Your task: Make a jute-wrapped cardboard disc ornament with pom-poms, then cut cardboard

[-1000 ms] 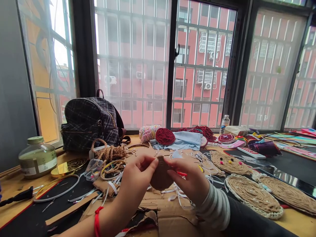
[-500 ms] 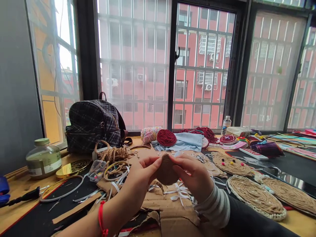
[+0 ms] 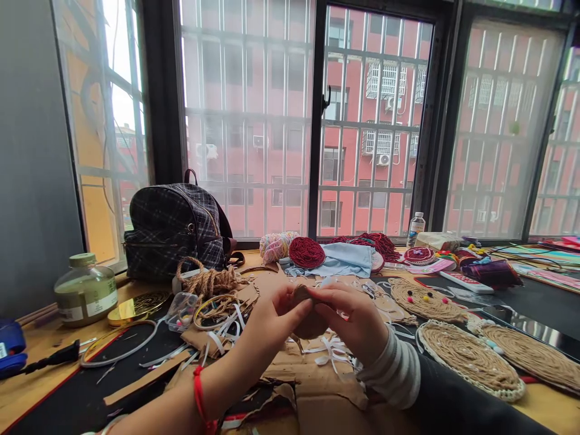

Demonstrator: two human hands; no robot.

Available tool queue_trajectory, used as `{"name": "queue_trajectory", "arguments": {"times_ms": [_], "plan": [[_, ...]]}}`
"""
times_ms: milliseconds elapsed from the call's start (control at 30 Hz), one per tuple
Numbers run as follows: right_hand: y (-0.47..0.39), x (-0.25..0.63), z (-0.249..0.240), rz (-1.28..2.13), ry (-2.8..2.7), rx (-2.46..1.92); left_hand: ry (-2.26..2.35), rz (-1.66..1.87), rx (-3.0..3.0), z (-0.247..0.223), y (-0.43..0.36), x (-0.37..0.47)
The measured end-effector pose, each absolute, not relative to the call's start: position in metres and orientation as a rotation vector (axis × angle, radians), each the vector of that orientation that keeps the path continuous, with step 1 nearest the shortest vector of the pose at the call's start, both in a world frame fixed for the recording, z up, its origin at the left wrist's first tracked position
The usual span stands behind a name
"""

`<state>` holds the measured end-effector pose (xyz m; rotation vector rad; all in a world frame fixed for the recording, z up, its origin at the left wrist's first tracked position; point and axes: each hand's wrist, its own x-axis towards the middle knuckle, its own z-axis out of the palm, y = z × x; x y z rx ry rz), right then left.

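Observation:
A small round brown piece point(image 3: 310, 326), like cardboard, is held up between both hands over the middle of the table. My left hand point(image 3: 276, 317), with a red string at the wrist, pinches its upper left edge, the thumb lying across its front. My right hand point(image 3: 353, 314) grips the upper right edge with fingers and thumb bent. Part of the piece is hidden behind the fingers. Torn cardboard point(image 3: 326, 386) and white strips point(image 3: 333, 350) lie below the hands.
Coiled rope rounds point(image 3: 469, 359) lie at the right. On the left are a glass jar point(image 3: 86, 293), a hoop point(image 3: 120, 362), a rope bundle point(image 3: 212, 281) and a backpack point(image 3: 174, 232). Behind the hands sit a dark red yarn ball point(image 3: 307, 252) and blue cloth point(image 3: 347, 258).
My left hand has shifted slightly to the right, its thumb now further across the piece. The round piece is tilted differently and shows less of its face. The view has moved slightly.

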<state>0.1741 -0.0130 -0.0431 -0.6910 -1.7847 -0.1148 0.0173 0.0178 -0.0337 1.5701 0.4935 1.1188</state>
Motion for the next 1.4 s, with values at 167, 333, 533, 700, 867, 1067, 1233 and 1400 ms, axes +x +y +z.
{"name": "queue_trajectory", "arguments": {"times_ms": [167,333,533,700,867,1067,1233,1400], "plan": [[-0.013,0.177,-0.043,-0.004,-1.757,-0.791,0.479,1.174,1.664,-0.038,0.023,0.019],[-0.014,0.179,-0.041,-0.115,-1.755,-0.843,0.522,1.232,1.707,-0.039,0.026,0.018],[-0.014,0.176,-0.040,-0.399,-1.817,-0.731,0.652,1.270,1.808,-0.043,0.022,0.020],[-0.015,0.172,-0.040,-0.397,-1.875,-0.709,0.693,1.314,1.748,-0.045,0.017,0.023],[-0.017,0.171,-0.038,-0.263,-1.858,-0.749,0.761,1.363,1.760,-0.042,0.018,0.017],[-0.016,0.173,-0.041,-0.273,-1.861,-0.801,0.802,1.374,1.708,-0.039,0.019,0.016],[-0.016,0.172,-0.041,-0.298,-1.843,-0.769,0.733,1.334,1.625,-0.037,0.016,0.017],[-0.018,0.171,-0.040,-0.338,-1.826,-0.744,0.755,1.325,1.584,-0.035,0.014,0.018]]}}
